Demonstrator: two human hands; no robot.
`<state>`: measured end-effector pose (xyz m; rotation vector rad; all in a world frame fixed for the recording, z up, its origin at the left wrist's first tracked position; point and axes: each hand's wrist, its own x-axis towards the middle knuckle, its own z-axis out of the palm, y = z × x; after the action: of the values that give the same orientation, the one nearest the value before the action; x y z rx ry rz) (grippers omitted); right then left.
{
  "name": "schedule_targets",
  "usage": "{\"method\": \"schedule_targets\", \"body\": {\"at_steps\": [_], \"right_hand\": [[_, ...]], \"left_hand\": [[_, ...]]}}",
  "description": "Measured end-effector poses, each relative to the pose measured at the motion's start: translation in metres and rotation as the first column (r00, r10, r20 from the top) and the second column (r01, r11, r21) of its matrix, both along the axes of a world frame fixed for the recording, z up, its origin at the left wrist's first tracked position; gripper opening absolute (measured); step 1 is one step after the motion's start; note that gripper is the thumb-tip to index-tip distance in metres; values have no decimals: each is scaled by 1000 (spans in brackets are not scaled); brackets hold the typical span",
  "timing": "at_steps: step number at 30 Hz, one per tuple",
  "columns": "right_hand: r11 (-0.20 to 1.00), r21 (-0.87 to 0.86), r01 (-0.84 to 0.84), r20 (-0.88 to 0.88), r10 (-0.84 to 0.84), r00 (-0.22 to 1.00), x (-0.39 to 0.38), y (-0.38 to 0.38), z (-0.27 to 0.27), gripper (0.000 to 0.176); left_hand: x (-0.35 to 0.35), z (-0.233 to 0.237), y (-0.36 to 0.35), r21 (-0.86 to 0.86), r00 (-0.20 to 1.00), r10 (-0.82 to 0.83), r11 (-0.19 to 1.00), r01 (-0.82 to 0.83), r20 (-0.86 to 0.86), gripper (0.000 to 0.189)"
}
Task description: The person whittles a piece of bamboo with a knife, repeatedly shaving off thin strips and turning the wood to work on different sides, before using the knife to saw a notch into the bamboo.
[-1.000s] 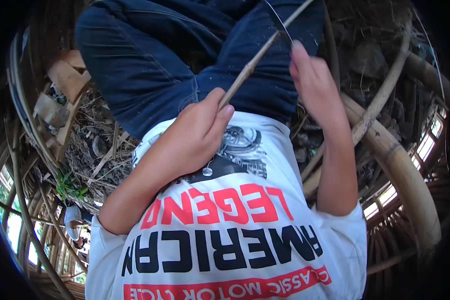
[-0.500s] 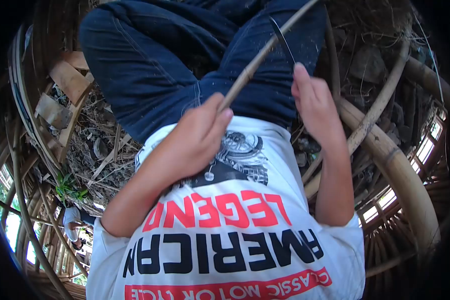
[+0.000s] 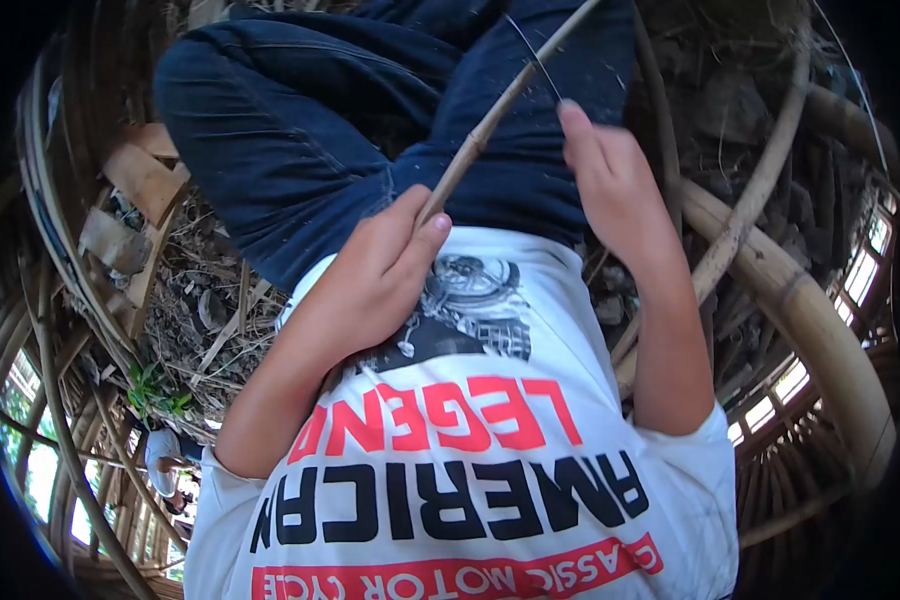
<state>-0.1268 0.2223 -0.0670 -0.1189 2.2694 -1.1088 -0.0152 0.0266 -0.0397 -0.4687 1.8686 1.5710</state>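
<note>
A slim bamboo stick [image 3: 482, 130] slants up and to the right across my lap, its near end inside my closed left hand [image 3: 385, 260]. My left thumb presses along the stick, just above the white shirt. On the other side, my right hand [image 3: 618, 195] is wrapped round a knife, with the handle hidden in the fist. The knife's thin blade [image 3: 553, 84] points up and left and crosses the far part of the stick, seen nearly edge-on. Beneath both lie my crossed legs in dark blue jeans [image 3: 300, 130], flecked with small pale bits.
Thick bamboo poles [image 3: 795, 300] curve along the right. On the left lie flat pieces of wood [image 3: 142, 182] over dry litter, near a small green plant [image 3: 160, 392]. A person in a light shirt [image 3: 162, 455] is at the far lower left. Slatted bamboo walls surround everything.
My right hand has moved up and left with the knife, and the blade has turned thinner to view as it crosses the stick. My left hand keeps its grip, slightly shifted left.
</note>
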Motion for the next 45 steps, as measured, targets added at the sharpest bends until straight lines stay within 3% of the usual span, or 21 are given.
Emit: {"method": "schedule_targets", "body": {"at_steps": [2, 3, 6, 12, 14, 15, 20, 27, 30, 36, 39, 45], "right_hand": [[987, 153, -46, -3, 47, 999, 6, 7, 0, 55], [979, 194, -57, 15, 55, 998, 0, 0, 6, 55], [974, 210, -83, -38, 92, 995, -11, -2, 5, 54], [960, 273, -61, -70, 82, 994, -2, 1, 10, 58], [942, 324, -91, -152, 147, 977, -5, 1, 2, 58], [936, 336, -108, -95, 147, 985, -9, -1, 7, 57], [929, 342, -139, -60, 170, 984, -18, 2, 7, 58], [963, 214, -166, 0, 170, 986, -31, 0, -3, 58], [959, 224, -171, -3, 176, 984, -29, 2, -2, 58], [952, 255, -171, 3, 176, 984, -22, 17, 3, 56], [945, 273, -180, -162, 230, 960, -33, 5, -6, 53], [919, 341, -195, -197, 273, 941, -19, 16, -7, 52]], "left_hand": [[1, 2, -1, 25, 997, -54, 998, 53, 60, 19], [3, -3, 3, -4, 998, -15, 1000, 15, -55, 18], [-2, -2, 4, 63, 998, 17, 998, -21, 68, 17], [-7, 9, 3, 11, 995, -56, 998, 56, 77, 21], [-4, 5, 3, 11, 997, -63, 998, 62, 55, 21], [-4, 2, 4, 7, 998, -56, 998, 56, 33, 20], [-9, 4, 7, -27, 996, -69, 997, 70, 54, 19], [-13, 4, 10, -70, 997, -67, 995, 71, 49, 19], [-14, 8, 11, -28, 989, -17, 999, 22, 146, 19], [-17, 12, 13, -64, 986, -105, 991, 114, 130, 16], [-16, 7, 14, -65, 993, -76, 995, 82, 86, 18], [-20, 18, 8, -92, 986, -135, 985, 144, 97, 16]]}}
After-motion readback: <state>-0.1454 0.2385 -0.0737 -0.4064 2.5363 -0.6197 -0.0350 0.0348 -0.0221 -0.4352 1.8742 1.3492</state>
